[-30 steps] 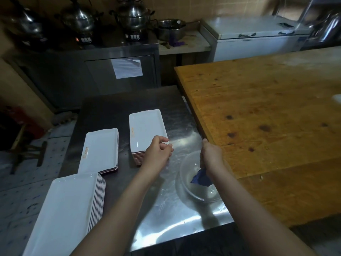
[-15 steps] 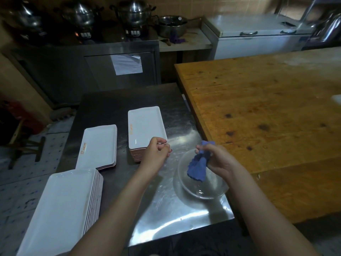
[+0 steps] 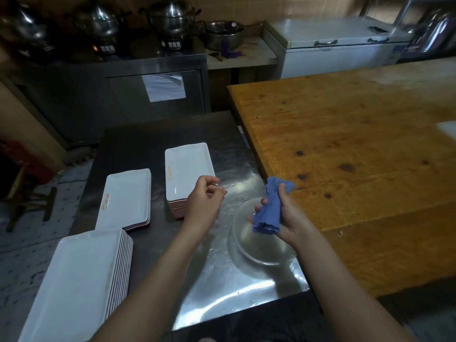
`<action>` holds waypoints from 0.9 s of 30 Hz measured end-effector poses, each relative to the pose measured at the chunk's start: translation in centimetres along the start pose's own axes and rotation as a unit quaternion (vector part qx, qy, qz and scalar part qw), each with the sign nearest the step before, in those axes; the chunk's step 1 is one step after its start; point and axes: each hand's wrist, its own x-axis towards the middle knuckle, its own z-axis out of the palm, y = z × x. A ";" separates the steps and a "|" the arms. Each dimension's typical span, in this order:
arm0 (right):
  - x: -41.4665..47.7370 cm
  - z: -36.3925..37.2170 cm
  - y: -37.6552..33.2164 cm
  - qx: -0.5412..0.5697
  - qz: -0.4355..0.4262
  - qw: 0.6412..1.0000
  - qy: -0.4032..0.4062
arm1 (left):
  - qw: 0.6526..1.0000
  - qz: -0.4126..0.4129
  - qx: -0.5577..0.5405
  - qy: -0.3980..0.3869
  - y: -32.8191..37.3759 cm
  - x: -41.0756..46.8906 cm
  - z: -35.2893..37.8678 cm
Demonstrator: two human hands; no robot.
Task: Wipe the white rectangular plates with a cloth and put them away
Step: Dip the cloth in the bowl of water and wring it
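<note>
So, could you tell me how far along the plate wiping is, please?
Early, it seems. Done: nothing shows as wiped or put away; three plate stacks sit on the steel table. In hand: the right hand grips the blue cloth over the glass bowl; the left hand hovers by the far stack. Left: wiping and storing.

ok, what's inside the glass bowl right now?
Nothing solid shows in the glass bowl; the steel table shows through it. Water: cannot tell. The right hand, gripping the blue cloth above it, hides the far right side.
</note>
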 end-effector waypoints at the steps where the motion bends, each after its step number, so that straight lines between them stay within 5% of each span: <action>1: 0.1 0.0 0.1 -0.002 -0.007 1.000 -0.002 | 1.000 0.000 -0.002 -0.001 0.0 0.0 0.1; 15: 1.1 -0.5 1.5 -0.151 -0.053 0.976 0.145 | 1.000 -0.017 0.000 -0.018 -0.5 0.0 0.4; 27: 0.7 0.5 1.5 -0.147 -0.050 0.968 0.199 | 0.999 -0.024 0.008 -0.024 -0.5 -0.3 0.3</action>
